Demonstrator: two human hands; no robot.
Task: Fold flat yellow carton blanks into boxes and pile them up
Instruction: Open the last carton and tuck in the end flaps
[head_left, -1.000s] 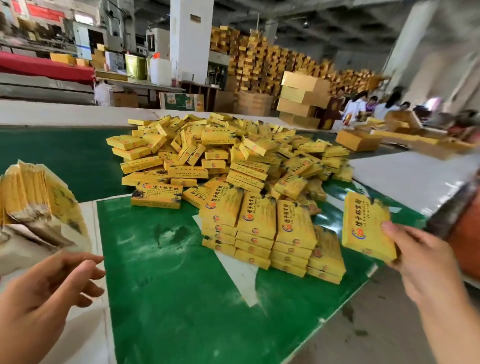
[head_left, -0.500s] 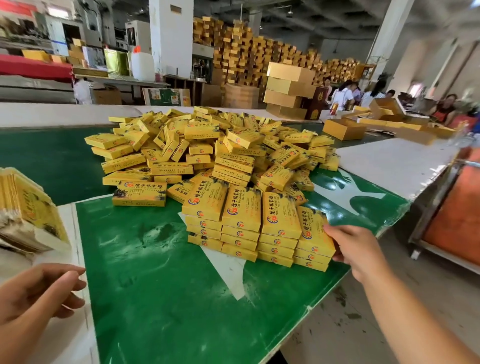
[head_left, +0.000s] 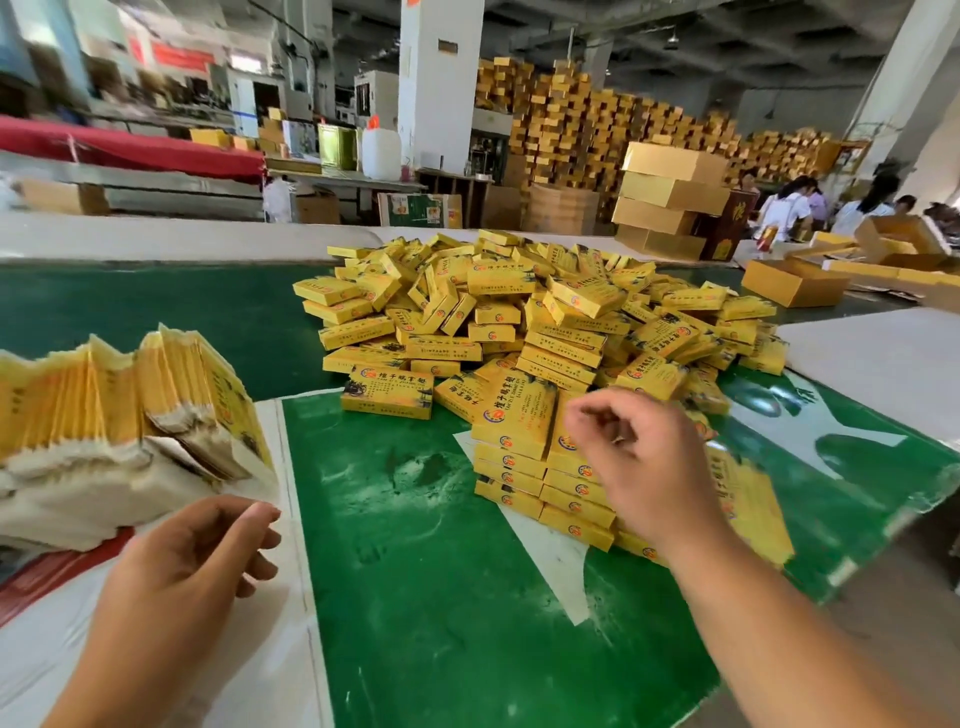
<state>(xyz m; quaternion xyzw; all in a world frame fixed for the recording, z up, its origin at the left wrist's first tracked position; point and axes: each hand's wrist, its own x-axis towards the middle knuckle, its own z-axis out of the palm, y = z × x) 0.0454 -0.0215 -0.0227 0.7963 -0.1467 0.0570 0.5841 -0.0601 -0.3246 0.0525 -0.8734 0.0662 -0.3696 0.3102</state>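
We saw right hand hovering over neat stack of folded yellow carton boxes at 3 o'clock on green table, fingers loosely curled, empty. Left hand relaxed, empty, below fanned bundle of flat yellow carton blanks at 9 o'clock.

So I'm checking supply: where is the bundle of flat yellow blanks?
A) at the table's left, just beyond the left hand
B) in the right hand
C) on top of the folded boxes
A: the flat blanks stand at the left, beyond the empty left hand.

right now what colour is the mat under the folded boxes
Green mat, clearest in the head view.
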